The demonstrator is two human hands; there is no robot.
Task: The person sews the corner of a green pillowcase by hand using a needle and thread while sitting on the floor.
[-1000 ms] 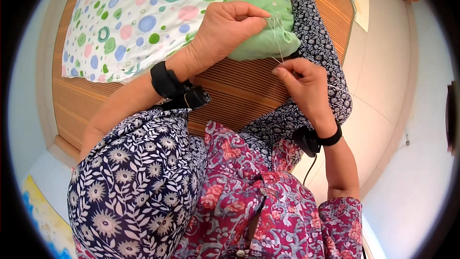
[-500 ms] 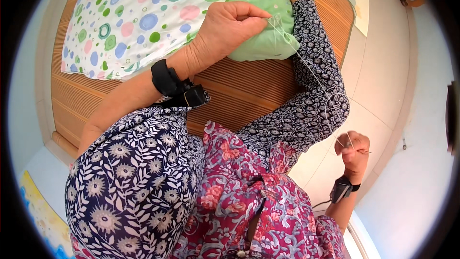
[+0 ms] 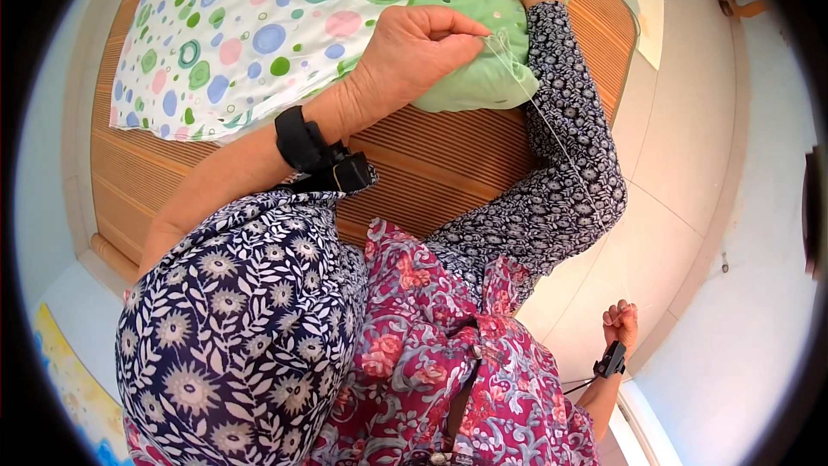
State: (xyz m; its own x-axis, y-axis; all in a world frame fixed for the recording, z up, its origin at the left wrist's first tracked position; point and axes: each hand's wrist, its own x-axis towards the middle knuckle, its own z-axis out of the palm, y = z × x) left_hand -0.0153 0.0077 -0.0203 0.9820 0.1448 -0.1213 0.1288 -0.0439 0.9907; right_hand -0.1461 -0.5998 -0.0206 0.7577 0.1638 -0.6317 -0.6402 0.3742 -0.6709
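Pinches white thread (image 3: 509,60) at the green cloth (image 3: 466,95) with the left grip (image 3: 488,36) closed; holds the right grip (image 3: 620,319) curled tight, well apart; cannot tell its contents.

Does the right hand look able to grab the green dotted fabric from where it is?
Probably not from there: the right hand is out at the lower right, well away from the green dotted fabric, and the bent patterned trouser leg lies between them in this view.

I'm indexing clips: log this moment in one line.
left hand: pinching white thread by green cloth | right hand: closed, apart from cloth | thread: slanting across patterned trouser leg
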